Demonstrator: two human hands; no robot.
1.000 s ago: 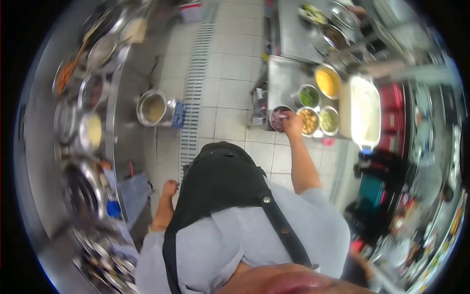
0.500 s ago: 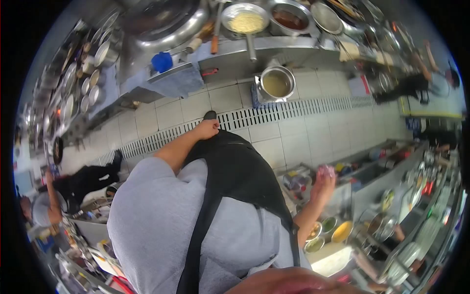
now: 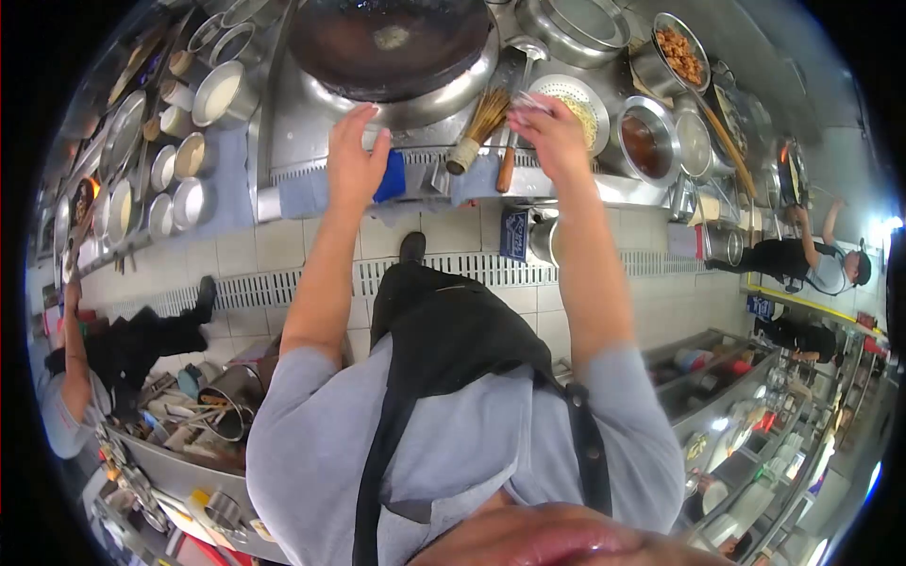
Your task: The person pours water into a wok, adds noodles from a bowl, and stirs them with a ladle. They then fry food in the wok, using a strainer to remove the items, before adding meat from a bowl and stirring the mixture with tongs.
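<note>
My left hand [image 3: 355, 158] is open above the front edge of the stove, thumb apart from the fingers, just short of the large dark wok [image 3: 387, 42]. A blue object [image 3: 391, 179] shows beside its wrist. My right hand [image 3: 555, 137] has its fingers closed around something small, clear and shiny, whose kind I cannot make out. It hovers over the counter by a perforated strainer [image 3: 585, 91] holding pale shreds. To its left lie a bamboo brush [image 3: 488, 115] and a ladle [image 3: 528, 58] with a wooden handle.
Right of the strainer stand a pot of reddish-brown liquid [image 3: 645, 141] and a pot of fried pieces [image 3: 679, 52]. Several metal containers [image 3: 226, 92] line the left counter. A floor drain [image 3: 472, 268] runs behind the stove edge. Co-workers [image 3: 835, 269] [image 3: 80, 387] stand at both sides.
I have turned and leaned closer to the stove. Both hands have come forward over it: the left from beside my apron, the right from the rear counter with the clear thing in its fingers.
</note>
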